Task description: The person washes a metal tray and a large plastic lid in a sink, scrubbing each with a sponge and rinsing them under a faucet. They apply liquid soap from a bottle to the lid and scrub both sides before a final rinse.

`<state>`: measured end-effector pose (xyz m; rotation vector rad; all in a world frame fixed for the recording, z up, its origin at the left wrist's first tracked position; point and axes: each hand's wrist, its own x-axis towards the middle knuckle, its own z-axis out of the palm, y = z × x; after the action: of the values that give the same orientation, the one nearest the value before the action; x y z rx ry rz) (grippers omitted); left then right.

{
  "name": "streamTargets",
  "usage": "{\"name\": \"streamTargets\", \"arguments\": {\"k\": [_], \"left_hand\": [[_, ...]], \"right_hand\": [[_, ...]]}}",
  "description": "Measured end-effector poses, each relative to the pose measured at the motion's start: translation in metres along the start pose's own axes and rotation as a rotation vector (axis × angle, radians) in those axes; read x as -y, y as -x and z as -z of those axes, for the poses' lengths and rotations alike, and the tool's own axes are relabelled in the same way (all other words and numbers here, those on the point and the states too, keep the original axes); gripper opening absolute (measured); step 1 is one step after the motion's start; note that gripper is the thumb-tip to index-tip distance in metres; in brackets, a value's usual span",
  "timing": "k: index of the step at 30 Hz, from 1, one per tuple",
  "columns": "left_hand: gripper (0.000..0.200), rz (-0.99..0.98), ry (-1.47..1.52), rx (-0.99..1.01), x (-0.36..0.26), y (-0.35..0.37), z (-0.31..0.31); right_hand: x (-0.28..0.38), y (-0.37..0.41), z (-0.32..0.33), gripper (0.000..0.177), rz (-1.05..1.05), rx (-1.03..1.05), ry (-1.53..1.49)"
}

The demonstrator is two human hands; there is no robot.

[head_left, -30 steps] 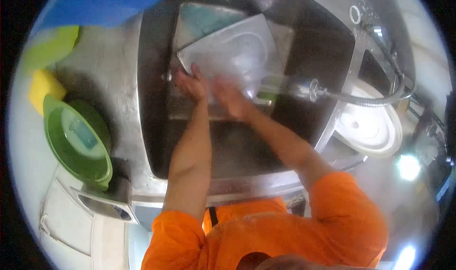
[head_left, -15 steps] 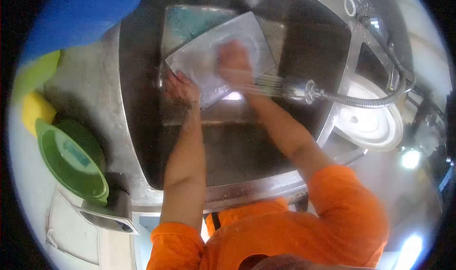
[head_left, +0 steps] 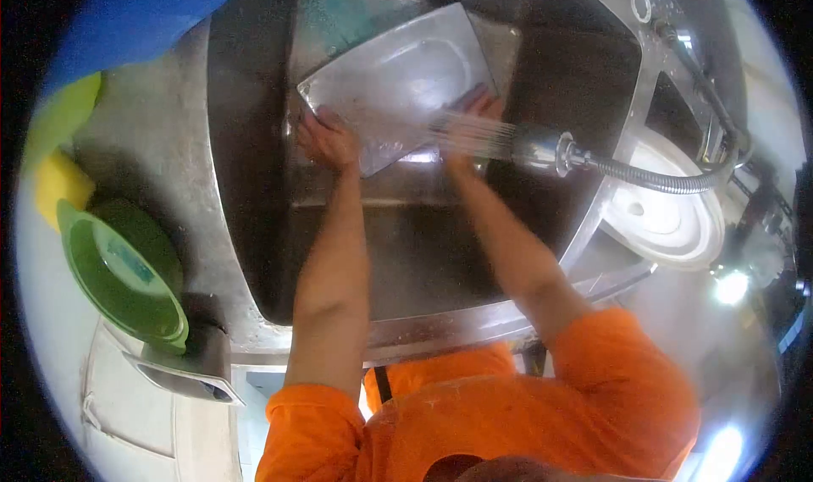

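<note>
A rectangular metal tray (head_left: 394, 80) lies tilted in the deep steel sink, its surface wet. My left hand (head_left: 330, 139) grips its left edge, the thumb side over the rim. At the tray's lower right edge is my right hand (head_left: 468, 126), fingers closed about the rim and partly veiled by spray. The spray comes from a chrome spray head (head_left: 542, 152) on a flexible hose, pointing left across my right hand and onto the tray. Beneath the tray, a greenish surface (head_left: 339, 20) shows at the back of a square container in the sink.
Left of the sink (head_left: 218, 185) stand a green oval basin (head_left: 127, 270), a yellow item (head_left: 63, 190) and a large blue shape (head_left: 144, 24). A metal container (head_left: 199, 368) sits below the basin. To the right is a round white lid-like disc (head_left: 656, 202).
My right hand has moved from the middle of the tray to its lower right edge and taken hold there. My left hand stays on the left edge.
</note>
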<state>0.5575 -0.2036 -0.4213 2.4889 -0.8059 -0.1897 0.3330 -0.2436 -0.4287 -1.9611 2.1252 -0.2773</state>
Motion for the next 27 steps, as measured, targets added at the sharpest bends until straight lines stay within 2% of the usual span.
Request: {"name": "streamTargets", "arguments": {"k": [1,3,6,7,8,10,12,14,16,18,19,21,22,23,24,25,26,27], "left_hand": [[0.041,-0.029,-0.078,-0.027,0.006,0.0,-0.005],[0.042,-0.007,-0.063,0.001,0.003,-0.002,0.002],[0.043,0.052,-0.049,0.086,-0.001,0.002,0.007],[0.044,0.088,-0.047,0.127,0.0,0.0,0.004],[0.044,0.09,-0.052,0.124,0.001,-0.003,0.003],[0.042,0.069,-0.003,0.143,0.002,0.0,0.004],[0.042,0.08,0.027,0.162,0.003,0.006,0.005],[0.042,0.077,0.072,0.142,-0.003,-0.002,0.004],[0.047,0.102,0.039,0.171,-0.007,-0.002,0.014],[0.048,0.136,-0.005,0.2,-0.003,-0.004,0.015],[0.049,0.168,-0.035,0.235,-0.002,-0.005,0.013],[0.051,0.128,-0.015,0.267,0.011,-0.008,0.011],[0.052,0.09,-0.002,0.308,0.019,-0.007,0.009],[0.052,0.089,-0.003,0.302,0.025,-0.005,0.005],[0.052,-0.082,-0.013,0.158,0.032,-0.007,-0.001],[0.053,-0.252,-0.026,0.019,0.037,-0.009,-0.003],[0.053,-0.254,-0.031,0.02,0.035,-0.011,0.004],[0.052,-0.209,-0.017,0.081,0.026,-0.012,0.014]], "right_hand": [[0.032,0.026,0.009,0.076,0.048,0.012,-0.029],[0.099,0.058,0.067,0.073,-0.136,0.574,-0.23],[-0.038,0.084,-0.069,0.069,0.264,0.443,0.869],[-0.005,0.042,-0.024,0.067,0.181,0.126,0.471],[0.036,-0.002,0.028,0.065,0.227,-0.178,0.034],[0.015,-0.056,0.015,0.062,0.151,-0.159,0.076],[0.044,-0.097,0.031,0.063,0.209,-0.038,0.091],[0.076,-0.121,-0.004,0.061,0.365,-0.229,-0.041],[0.115,-0.117,-0.015,0.058,0.614,-0.077,-0.15],[0.152,-0.075,0.007,0.057,0.775,0.197,-0.15],[0.149,-0.057,0.013,0.057,0.78,0.191,-0.154],[0.134,-0.026,0.014,0.056,1.033,0.414,-0.175],[0.142,-0.032,0.031,0.056,1.036,0.413,-0.175],[0.148,-0.047,0.05,0.053,0.729,0.47,-0.214],[0.148,-0.06,0.065,0.05,0.422,0.516,-0.251],[0.11,-0.076,0.043,0.044,0.481,0.124,-0.067],[0.077,-0.091,0.013,0.039,0.519,-0.266,0.123],[0.083,-0.1,0.008,0.039,0.515,-0.266,0.126]]}}
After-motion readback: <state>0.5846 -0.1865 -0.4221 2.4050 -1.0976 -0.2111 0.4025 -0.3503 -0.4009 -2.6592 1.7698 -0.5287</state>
